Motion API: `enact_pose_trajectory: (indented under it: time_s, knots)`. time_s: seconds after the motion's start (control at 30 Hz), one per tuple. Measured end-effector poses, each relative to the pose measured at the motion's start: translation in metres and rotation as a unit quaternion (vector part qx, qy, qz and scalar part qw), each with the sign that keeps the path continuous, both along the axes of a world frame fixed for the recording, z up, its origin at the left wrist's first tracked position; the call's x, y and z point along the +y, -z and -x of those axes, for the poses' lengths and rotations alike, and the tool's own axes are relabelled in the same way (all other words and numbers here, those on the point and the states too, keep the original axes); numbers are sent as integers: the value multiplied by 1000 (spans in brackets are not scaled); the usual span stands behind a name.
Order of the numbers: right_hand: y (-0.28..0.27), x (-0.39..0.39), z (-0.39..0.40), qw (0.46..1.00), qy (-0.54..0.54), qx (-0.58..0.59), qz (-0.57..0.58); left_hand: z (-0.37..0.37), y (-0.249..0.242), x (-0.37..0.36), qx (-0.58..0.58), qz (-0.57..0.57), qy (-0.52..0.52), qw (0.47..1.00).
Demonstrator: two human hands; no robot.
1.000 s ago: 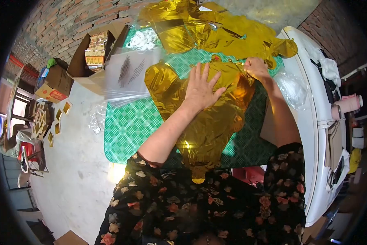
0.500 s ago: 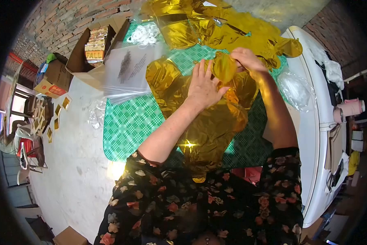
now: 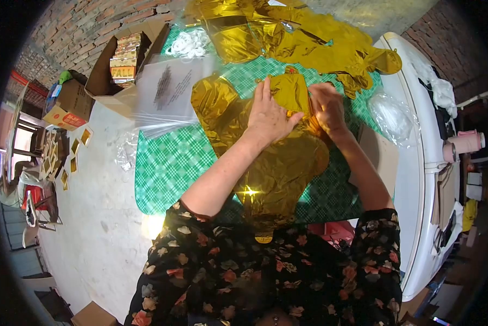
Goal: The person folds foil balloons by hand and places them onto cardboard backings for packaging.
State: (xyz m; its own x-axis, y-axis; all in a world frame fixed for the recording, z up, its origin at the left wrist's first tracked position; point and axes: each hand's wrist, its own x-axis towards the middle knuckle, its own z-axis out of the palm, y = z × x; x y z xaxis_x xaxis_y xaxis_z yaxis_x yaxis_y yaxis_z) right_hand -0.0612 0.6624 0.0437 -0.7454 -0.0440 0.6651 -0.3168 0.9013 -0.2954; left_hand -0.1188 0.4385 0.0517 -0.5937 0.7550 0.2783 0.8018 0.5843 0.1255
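Observation:
A flat, crinkled gold foil balloon [image 3: 279,163] lies across the green checked cloth in front of me, its near end reaching my floral top. My left hand [image 3: 269,115] rests on the foil with fingers stretched out, pressing it down. On the right side of the folded upper part, my right hand [image 3: 327,108] has its fingers curled together at the foil's edge, pinching it. More gold foil balloons [image 3: 303,46] lie in a heap at the far side of the table. Left of the foil sits a stack of clear plastic bags [image 3: 168,89] with dark print.
White string [image 3: 189,43] lies behind the bags. A cardboard box [image 3: 105,79] holds packets marked FALL. A clear plastic bundle [image 3: 390,117] sits at the right, beside a white appliance-like surface [image 3: 409,201]. Green checked cloth [image 3: 165,163] covers the table.
My right hand has moved down and toward me, folding the raised right part of the foil over to the left. My left hand stays pressed on the foil.

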Motion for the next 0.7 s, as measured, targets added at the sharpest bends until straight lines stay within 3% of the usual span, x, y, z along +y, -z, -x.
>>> enact_pose_trajectory:
  time_s: [0.07, 0.13, 0.47, 0.7]
  knots:
    - [2, -5, -8, 999, 8, 1, -36, 1, 2, 0, -10, -15, 3, 1000]
    - [-8, -21, -7, 977, 66, 64, -192, 1, -2, 0, -13, -39, 13, 999]
    - [-12, -31, -13, 992, 3, 44, -119, 1, -2, 1, -16, -53, 18, 998]
    - [-6, -30, -16, 990, 11, 17, -140, 1, -2, 1, -17, -56, 11, 998]
